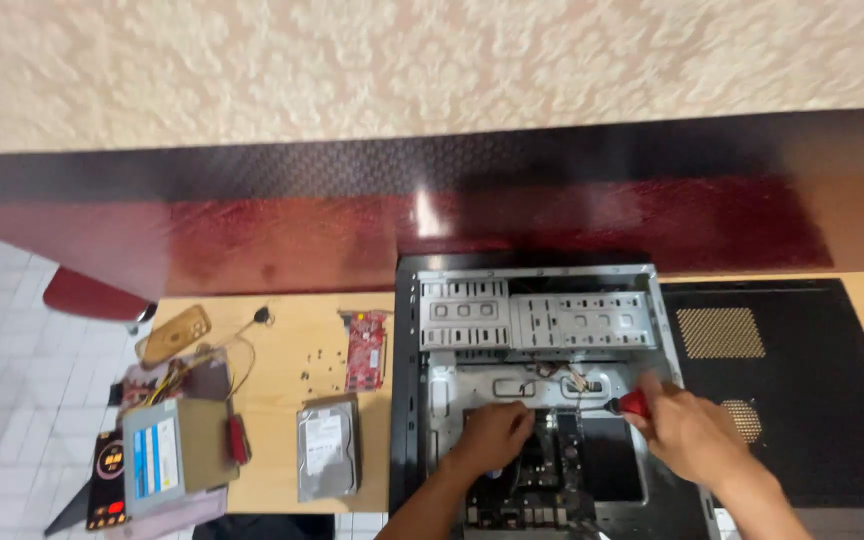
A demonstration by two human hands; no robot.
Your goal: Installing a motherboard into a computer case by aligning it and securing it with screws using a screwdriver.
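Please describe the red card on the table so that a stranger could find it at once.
Start at the open computer case lying on the wooden table. Just left of it lies the red card, above the grey hard drive. It is the only flat red board there.

Only the person's two forearms and hands are in view, entering from the bottom edge of the picture over the open grey metal computer case (537,300). Both forearms are bare up to the frame's edge; no sleeve, cuff or glove shows on either. The left hand (492,435), on the case's left half, wears no ring, watch or band that can be made out. The right hand (687,430), toward the case's right wall, is likewise bare at the wrist and fingers. Fingernails and finer detail are too blurred to tell.
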